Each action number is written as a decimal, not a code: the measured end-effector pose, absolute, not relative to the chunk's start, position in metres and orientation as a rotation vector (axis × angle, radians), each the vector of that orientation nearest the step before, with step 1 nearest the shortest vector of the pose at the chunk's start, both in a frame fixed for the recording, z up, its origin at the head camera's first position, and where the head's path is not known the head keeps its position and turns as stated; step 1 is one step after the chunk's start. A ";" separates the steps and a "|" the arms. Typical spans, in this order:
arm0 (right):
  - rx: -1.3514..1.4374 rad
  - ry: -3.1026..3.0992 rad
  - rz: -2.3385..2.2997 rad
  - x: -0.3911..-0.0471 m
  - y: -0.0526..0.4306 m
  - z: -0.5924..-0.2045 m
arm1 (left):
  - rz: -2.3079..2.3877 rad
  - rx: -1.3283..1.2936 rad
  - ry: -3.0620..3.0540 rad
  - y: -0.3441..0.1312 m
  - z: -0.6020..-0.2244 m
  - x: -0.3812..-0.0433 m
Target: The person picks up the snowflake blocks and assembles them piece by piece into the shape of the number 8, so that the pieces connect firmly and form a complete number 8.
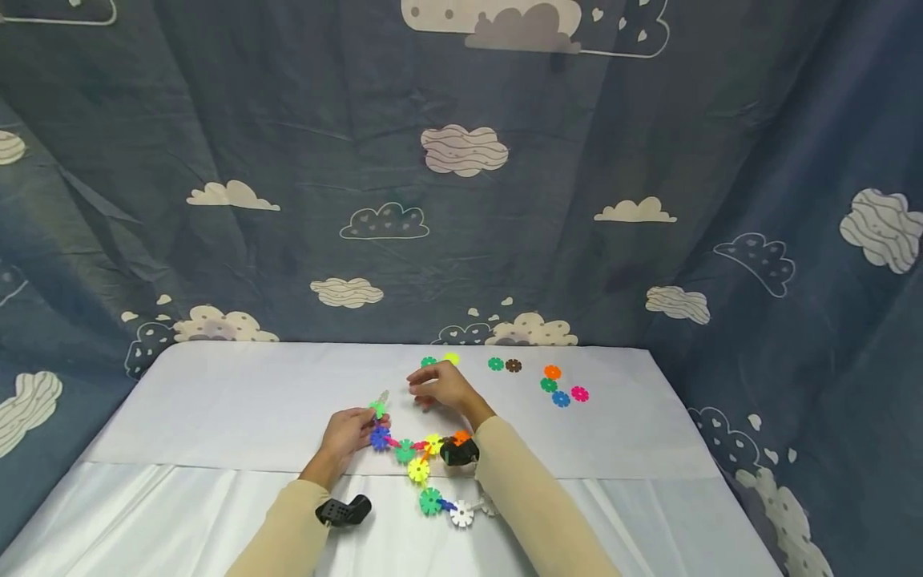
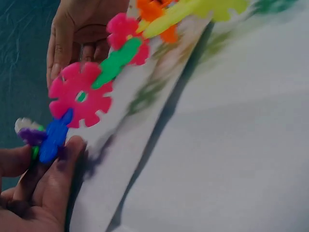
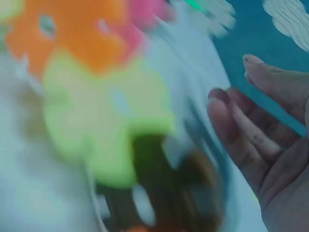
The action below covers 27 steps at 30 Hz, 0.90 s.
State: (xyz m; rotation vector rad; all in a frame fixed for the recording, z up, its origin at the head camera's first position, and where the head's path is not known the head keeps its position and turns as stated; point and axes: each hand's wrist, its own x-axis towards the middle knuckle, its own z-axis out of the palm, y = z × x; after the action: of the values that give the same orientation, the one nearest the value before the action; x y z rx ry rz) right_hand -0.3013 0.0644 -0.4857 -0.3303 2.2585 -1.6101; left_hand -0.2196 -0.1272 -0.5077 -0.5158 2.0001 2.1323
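A chain of interlocking plastic flower discs point(image 1: 418, 470) in several colours runs over the front half of the table. My left hand point(image 1: 346, 437) pinches its left end, by a blue disc point(image 2: 54, 137) with purple, green and clear discs close by. A pink disc point(image 2: 82, 96) joins on just above the blue one. Beyond the chain, my right hand point(image 1: 447, 386) hovers over the table, its fingers loosely bent. In the right wrist view the thumb and fingers stand apart, with nothing seen between them. Blurred yellow point(image 3: 106, 111) and brown discs of the chain hang near that camera.
Loose discs lie toward the back: a yellow disc point(image 1: 451, 358) beside a green one, a brown disc point(image 1: 513, 365) beside another green one. Farther right are an orange disc point(image 1: 552, 372), a blue disc point(image 1: 561, 399) and a pink disc point(image 1: 580, 393). A cloud-patterned curtain point(image 1: 389, 264) hangs behind the table.
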 end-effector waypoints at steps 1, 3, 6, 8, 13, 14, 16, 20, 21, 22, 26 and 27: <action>-0.304 2.282 -1.605 -0.303 0.069 -0.484 | 2.166 -0.533 1.979 -0.128 -0.508 -0.218; -0.256 2.321 -1.609 -0.308 0.077 -0.482 | 2.252 -0.538 1.926 -0.128 -0.508 -0.215; -0.191 2.396 -1.605 -0.313 0.087 -0.478 | 2.407 -0.531 1.819 -0.129 -0.506 -0.211; -0.155 2.438 -1.597 -0.316 0.091 -0.476 | 2.487 -0.535 1.758 -0.129 -0.505 -0.209; -0.106 2.495 -1.578 -0.319 0.096 -0.474 | 2.576 -0.604 1.692 -0.130 -0.501 -0.204; -0.096 2.498 -1.570 -0.319 0.096 -0.474 | 2.587 -0.620 1.684 -0.131 -0.501 -0.203; -0.072 2.496 -1.557 -0.320 0.095 -0.475 | 2.596 -0.654 1.681 -0.132 -0.501 -0.201; -0.062 2.508 -1.511 -0.322 0.093 -0.477 | 2.553 -0.669 1.725 -0.136 -0.502 -0.198; -0.071 2.513 -1.500 -0.322 0.093 -0.478 | 2.526 -0.659 1.755 -0.137 -0.502 -0.198; -0.087 2.525 -1.482 -0.323 0.092 -0.478 | 2.488 -0.642 1.787 -0.138 -0.502 -0.197; -0.091 2.581 -1.388 -0.327 0.086 -0.480 | 2.321 -0.539 1.903 -0.142 -0.502 -0.201; -0.081 2.596 -1.363 -0.327 0.084 -0.481 | 2.280 -0.505 1.926 -0.144 -0.501 -0.202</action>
State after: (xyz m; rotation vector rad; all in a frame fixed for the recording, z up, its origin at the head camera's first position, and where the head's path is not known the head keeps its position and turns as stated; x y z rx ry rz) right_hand -0.3272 0.0836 -0.4809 -0.0806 2.5964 -1.3625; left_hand -0.2021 -0.1438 -0.5012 -0.5048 1.9257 2.2795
